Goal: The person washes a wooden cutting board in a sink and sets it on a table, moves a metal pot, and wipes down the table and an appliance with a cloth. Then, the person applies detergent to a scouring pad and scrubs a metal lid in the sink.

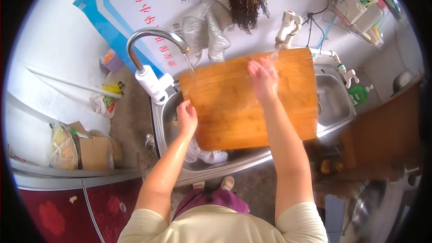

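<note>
A large wooden cutting board (225,121) lies tilted across the steel double sink (216,172), covering much of it. At the board's left edge is my left hand (186,118), its fingers curled closed on that edge. My right hand (263,78) is over the upper part of the board, palm up and slightly cupped, with the fingers stretched out and nothing held. Water from the white tap (286,27) runs onto it. From the curved chrome faucet (155,32) a second stream falls at the board's upper left corner. White cloth (211,155) shows in the basin below the board.
The right basin (334,101) is partly uncovered, with a green soap bottle (360,93) beside it. A straw broom (247,0) and silvery gloves (209,29) hang on the wall behind. A wire rack (355,15) holds bottles at upper right. Cardboard (94,153) and bags stand left.
</note>
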`<state>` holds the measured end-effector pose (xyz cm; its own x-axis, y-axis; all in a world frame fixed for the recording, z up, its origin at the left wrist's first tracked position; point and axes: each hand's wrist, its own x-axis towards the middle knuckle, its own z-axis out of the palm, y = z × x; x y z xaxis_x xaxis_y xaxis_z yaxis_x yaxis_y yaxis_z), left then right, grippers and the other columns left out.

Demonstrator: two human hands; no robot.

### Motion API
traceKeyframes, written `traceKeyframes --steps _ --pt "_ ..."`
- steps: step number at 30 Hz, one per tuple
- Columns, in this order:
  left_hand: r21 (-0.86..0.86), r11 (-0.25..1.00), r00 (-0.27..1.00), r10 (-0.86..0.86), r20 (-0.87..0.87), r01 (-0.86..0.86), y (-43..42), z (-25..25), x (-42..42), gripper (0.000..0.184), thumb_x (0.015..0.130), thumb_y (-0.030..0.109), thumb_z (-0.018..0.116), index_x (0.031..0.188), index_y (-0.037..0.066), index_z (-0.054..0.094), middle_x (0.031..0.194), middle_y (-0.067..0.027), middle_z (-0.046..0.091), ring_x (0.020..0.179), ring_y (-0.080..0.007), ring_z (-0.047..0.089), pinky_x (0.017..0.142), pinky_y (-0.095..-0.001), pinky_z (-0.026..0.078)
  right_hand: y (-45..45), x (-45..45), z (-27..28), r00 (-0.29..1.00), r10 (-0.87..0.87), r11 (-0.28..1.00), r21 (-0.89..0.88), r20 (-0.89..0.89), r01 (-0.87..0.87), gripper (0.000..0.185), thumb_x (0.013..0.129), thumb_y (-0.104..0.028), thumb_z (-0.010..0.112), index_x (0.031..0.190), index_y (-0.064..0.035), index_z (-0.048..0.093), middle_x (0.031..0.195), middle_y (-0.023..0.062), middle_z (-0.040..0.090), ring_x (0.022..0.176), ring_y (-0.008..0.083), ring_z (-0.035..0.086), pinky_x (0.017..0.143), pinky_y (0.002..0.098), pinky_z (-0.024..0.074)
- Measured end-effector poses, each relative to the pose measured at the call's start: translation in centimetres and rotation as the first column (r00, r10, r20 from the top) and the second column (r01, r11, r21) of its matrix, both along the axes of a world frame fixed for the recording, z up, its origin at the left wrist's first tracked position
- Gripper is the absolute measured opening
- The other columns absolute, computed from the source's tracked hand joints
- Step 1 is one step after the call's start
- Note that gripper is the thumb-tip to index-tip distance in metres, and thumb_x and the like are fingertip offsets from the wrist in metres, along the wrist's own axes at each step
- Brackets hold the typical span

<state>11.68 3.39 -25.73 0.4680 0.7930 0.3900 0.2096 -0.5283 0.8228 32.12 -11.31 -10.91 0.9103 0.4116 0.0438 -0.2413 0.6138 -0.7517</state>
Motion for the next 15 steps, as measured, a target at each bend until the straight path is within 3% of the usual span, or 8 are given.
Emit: traceKeyframes --steps 1,2,4,6,10,11,13,15 --pt "-0.239 0.971 0.997 0.004 0.074 0.014 1.2 -0.5 0.1 0.033 0.08 0.001 0.056 0.112 0.001 0.049 0.105 -0.015 0.051 0.084 -0.0231 0.057 0.073 -0.0301 0.048 0.1 -0.4 -0.5 0.998 -0.017 0.997 -0.07 0.068 0.022 0.02 0.09 0.001 0.037 0.107 0.0044 0.046 0.108 0.018 0.052 0.1 0.0245 0.055 0.091 0.0345 0.0471" --pt "-0.327 0.945 0.997 -0.005 0.081 0.031 2.5 -0.9 0.2 0.04 0.083 0.001 0.053 0.121 0.001 0.044 0.114 -0.0157 0.049 0.091 -0.021 0.056 0.074 -0.0293 0.048 0.0 -0.8 -1.1 0.99 -0.031 0.989 -0.137 0.138 0.05 0.022 0.089 0.004 0.034 0.107 0.0044 0.046 0.109 0.0177 0.052 0.1 0.0242 0.055 0.092 0.0344 0.0461" --pt "-0.597 0.8 0.982 0.056 0.181 0.065 2.8 3.3 0.1 0.047 0.085 0.0 0.049 0.129 0.001 0.036 0.125 -0.0161 0.043 0.096 -0.0203 0.055 0.076 -0.0286 0.048 -0.8 -2.0 -2.9 0.925 0.035 0.948 -0.306 0.377 0.089 0.028 0.086 0.007 0.033 0.11 0.002 0.048 0.11 0.0126 0.053 0.1 0.0201 0.055 0.089 0.0308 0.0456" --pt "-0.661 0.744 0.971 0.072 0.23 0.101 4.3 4.0 0.5 0.055 0.085 0.001 0.049 0.136 0.001 0.028 0.132 -0.0177 0.037 0.1 -0.0197 0.052 0.077 -0.0308 0.048 -1.8 -4.0 -3.8 0.817 0.116 0.871 -0.454 0.565 0.189 0.026 0.086 0.006 0.037 0.108 0.0006 0.05 0.106 0.0093 0.056 0.098 0.0183 0.056 0.085 0.0296 0.0467" --pt "-0.724 0.636 0.923 0.048 0.381 0.266 5.8 5.7 1.4 0.057 0.08 -0.004 0.049 0.134 0.001 0.031 0.129 -0.0134 0.04 0.101 -0.0186 0.049 0.083 -0.0311 0.043 -4.7 -7.4 -5.5 0.748 0.546 0.6 -0.8 0.377 -0.034 0.015 0.085 -0.002 0.049 0.097 -0.0018 0.057 0.088 0.0085 0.063 0.086 0.0177 0.061 0.076 0.0286 0.0476" --pt "-0.738 0.613 0.913 0.065 0.404 0.283 5.9 6.1 1.4 0.051 0.078 -0.006 0.05 0.127 0.002 0.039 0.12 -0.009 0.046 0.097 -0.0159 0.05 0.08 -0.0289 0.041 -5.6 -8.1 -5.9 0.692 0.648 0.508 -0.857 0.317 -0.083 0.012 0.085 -0.007 0.052 0.093 -0.002 0.059 0.083 0.0097 0.065 0.083 0.0198 0.062 0.074 0.0289 0.0478" --pt "-0.732 0.619 0.913 0.054 0.404 0.287 6.2 6.3 1.5 0.045 0.077 -0.006 0.05 0.122 0.002 0.044 0.112 -0.0065 0.05 0.095 -0.0147 0.05 0.078 -0.0276 0.041 -7.5 -9.5 -5.7 0.42 0.88 0.244 -0.97 0.223 0.004 0.019 0.087 -0.017 0.051 0.096 -0.0028 0.06 0.086 0.0132 0.066 0.084 0.027 0.062 0.076 0.0331 0.0477" --pt "-0.736 0.623 0.936 0.013 0.351 0.267 6.5 6.1 1.2 0.039 0.077 -0.005 0.05 0.115 0.003 0.05 0.099 -0.0029 0.054 0.088 -0.0124 0.051 0.073 -0.0253 0.041 -9.0 -10.6 -7.2 0.263 0.963 0.063 -0.998 0.064 0.01 0.025 0.087 -0.022 0.051 0.101 -0.0037 0.06 0.093 0.014 0.065 0.089 0.0317 0.06 0.078 0.0371 0.0468"
